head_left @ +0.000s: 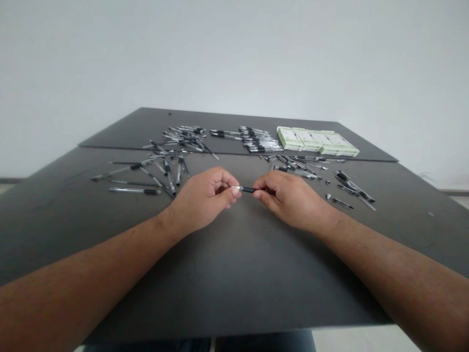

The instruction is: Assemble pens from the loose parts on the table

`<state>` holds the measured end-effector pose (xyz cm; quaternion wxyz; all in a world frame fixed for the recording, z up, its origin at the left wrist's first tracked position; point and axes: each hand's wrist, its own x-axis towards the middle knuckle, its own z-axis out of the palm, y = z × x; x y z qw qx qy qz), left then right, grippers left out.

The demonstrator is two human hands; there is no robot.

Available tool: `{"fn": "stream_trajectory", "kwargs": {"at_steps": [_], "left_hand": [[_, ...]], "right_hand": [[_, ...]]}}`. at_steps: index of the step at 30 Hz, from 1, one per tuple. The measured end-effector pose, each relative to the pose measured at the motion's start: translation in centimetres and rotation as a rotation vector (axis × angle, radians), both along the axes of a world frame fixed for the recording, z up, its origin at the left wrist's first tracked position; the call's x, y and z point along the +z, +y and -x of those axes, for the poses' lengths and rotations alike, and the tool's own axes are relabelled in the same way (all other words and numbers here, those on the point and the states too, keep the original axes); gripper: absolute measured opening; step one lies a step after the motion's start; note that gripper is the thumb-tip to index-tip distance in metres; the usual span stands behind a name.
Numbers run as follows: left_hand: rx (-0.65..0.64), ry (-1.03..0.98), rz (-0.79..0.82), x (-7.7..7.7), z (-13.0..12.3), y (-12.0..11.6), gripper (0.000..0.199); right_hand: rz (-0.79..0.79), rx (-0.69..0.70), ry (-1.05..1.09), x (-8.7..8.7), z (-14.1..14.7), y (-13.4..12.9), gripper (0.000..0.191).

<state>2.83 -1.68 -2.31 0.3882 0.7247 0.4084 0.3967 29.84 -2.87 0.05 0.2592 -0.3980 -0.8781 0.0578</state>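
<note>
A pen (247, 189) with a black grip lies level between my two hands, above the middle of the dark table. My left hand (210, 195) pinches its silvery tip end between thumb and fingers. On the other side my right hand (289, 198) is closed round the dark grip end, and the rest of the pen is hidden in its fingers. Beyond my left hand is a loose spread of pens and pen parts (150, 191). Past my right hand lie more dark and clear pen pieces (293, 168).
Pale green and white boxes (313, 141) sit at the back right. Beside them is a tidy row of pens (260, 140), with another pile (185, 137) to its left. Several small parts (353, 188) lie at the right. A seam crosses the table (242, 274) behind my hands.
</note>
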Motion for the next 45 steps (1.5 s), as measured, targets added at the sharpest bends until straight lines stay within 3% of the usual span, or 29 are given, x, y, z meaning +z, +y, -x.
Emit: {"fn": "stream_trajectory", "kwargs": {"at_steps": [4,7,11,17,23,29,34,41,45], "left_hand": [[-0.012,-0.003,0.004,-0.09,-0.09,0.05,0.026],[-0.001,0.001,0.016,-0.13,-0.12,0.0,0.028],[0.003,0.016,0.009,-0.18,0.0,0.0,0.028],[0.012,0.028,0.006,-0.17,-0.04,0.06,0.03],[-0.001,0.031,-0.004,-0.23,-0.02,0.1,0.029],[-0.002,0.018,0.004,0.09,-0.02,-0.04,0.025],[-0.009,0.016,0.018,0.16,-0.06,-0.01,0.024],[-0.024,0.009,0.0,-0.01,0.1,0.06,0.025],[-0.014,0.037,-0.01,-0.21,0.23,0.12,0.024]], "right_hand": [[-0.006,0.027,0.006,0.03,0.12,-0.09,0.017],[-0.011,-0.001,0.042,-0.02,0.23,-0.18,0.004],[-0.012,-0.021,0.021,-0.02,0.22,-0.11,0.002],[-0.001,0.036,-0.057,0.04,0.17,-0.15,0.022],[0.015,-0.04,0.006,-0.09,0.18,-0.15,0.006],[0.014,0.027,-0.043,0.23,0.16,-0.26,0.021],[0.048,-0.042,0.001,0.33,0.3,-0.39,0.008],[0.047,0.011,-0.061,0.58,0.37,-0.42,0.022],[0.06,-0.03,-0.025,0.5,0.38,-0.44,0.011]]}}
